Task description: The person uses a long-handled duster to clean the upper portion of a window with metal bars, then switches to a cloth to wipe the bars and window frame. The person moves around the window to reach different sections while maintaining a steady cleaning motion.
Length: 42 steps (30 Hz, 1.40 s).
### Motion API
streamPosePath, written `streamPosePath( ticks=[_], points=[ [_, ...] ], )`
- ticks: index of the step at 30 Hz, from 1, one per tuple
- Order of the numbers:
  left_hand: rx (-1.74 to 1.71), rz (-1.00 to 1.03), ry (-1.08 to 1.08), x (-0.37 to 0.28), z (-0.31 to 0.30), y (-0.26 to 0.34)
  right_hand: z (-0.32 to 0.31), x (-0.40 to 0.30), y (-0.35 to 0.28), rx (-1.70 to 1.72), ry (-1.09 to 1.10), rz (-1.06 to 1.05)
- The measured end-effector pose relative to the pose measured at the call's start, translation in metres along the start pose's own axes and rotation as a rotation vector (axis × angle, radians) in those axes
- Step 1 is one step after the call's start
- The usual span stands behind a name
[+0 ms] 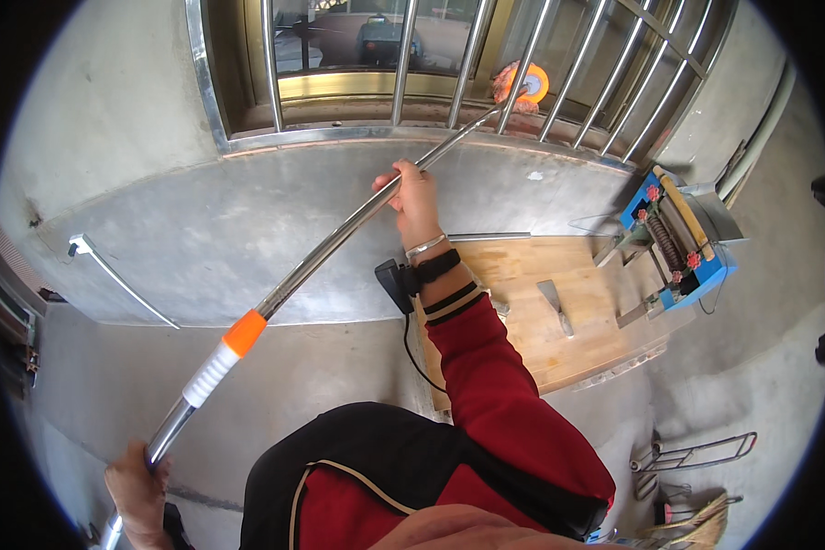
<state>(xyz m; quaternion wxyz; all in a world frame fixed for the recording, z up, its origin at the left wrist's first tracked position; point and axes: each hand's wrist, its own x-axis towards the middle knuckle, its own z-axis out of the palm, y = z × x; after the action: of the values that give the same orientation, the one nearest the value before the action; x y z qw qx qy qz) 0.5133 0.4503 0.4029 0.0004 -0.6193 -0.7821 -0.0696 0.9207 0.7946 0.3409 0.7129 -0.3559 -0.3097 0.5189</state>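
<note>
A long metal telescopic pole [330,240] with an orange and white collar runs diagonally from lower left to upper right. At its far end an orange round head with a fluffy pinkish duster [515,86] lies at the window sill, by the metal bars. My right hand [412,199], wearing a bracelet and a black wrist strap, holds the upper shaft between thumb and fingers. Lower down, beneath the collar, my left hand [137,488] is wrapped around the pole. Behind the bars, the sliding window [378,41] shows reflections.
A wooden board [522,268] at right bears a scraper [555,306]. Beyond it stands a blue machine with rollers [687,240]. A folding hand cart [701,454] and a straw broom [708,519] are at lower right. A white power strip [82,244] hangs on the left wall.
</note>
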Motion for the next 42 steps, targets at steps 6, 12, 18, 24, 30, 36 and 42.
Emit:
streamPosePath(
  ticks=[6,12,18,24,30,36,42],
  points=[
    [0.051,0.176,0.197,0.038,0.014,0.010,-0.006,0.029,0.003,-0.087,0.046,0.001],
    [0.051,0.211,0.331,0.072,0.047,-0.009,0.001,0.043,0.012,-0.064,0.120,-0.029],
    [0.087,0.192,0.459,0.081,0.101,-0.065,0.023,0.016,0.034,0.005,-0.056,-0.009],
    [0.170,0.149,0.520,0.031,0.161,-0.113,0.045,-0.033,0.048,-0.071,-0.127,-0.011],
    [0.223,0.068,0.429,-0.017,0.225,-0.143,0.053,-0.073,0.063,-0.175,-0.175,0.034],
    [0.187,0.039,0.463,-0.053,0.289,-0.147,0.046,-0.102,0.074,-0.241,-0.259,0.059],
    [-0.056,-0.010,0.345,-0.094,0.354,-0.145,0.035,-0.138,0.082,-0.281,-0.317,0.158]
  ],
)
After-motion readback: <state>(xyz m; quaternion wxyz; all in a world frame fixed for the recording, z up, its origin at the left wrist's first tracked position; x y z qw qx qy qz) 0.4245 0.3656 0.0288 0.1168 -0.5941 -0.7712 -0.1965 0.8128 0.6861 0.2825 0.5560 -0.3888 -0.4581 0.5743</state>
